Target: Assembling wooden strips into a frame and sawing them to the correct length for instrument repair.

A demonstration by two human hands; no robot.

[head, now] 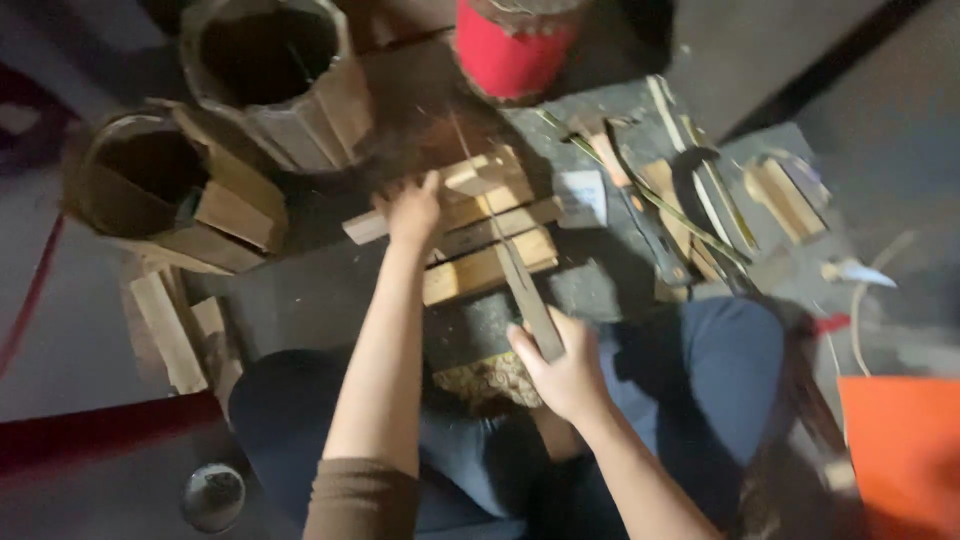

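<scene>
Head: left hand presses wood slats

Dim grey floor with 2 wooden tubs and a red bucket.

Red cylinder, pale tan wood slats, orange sheet, dark blue trousers

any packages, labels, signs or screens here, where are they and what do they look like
No label, sign or screen shows clearly.
Small pale square packet or card: flat on the dark work surface, right of the wooden slats; too blurred to identify.
Red cylindrical container: top centre, no readable label.
</scene>
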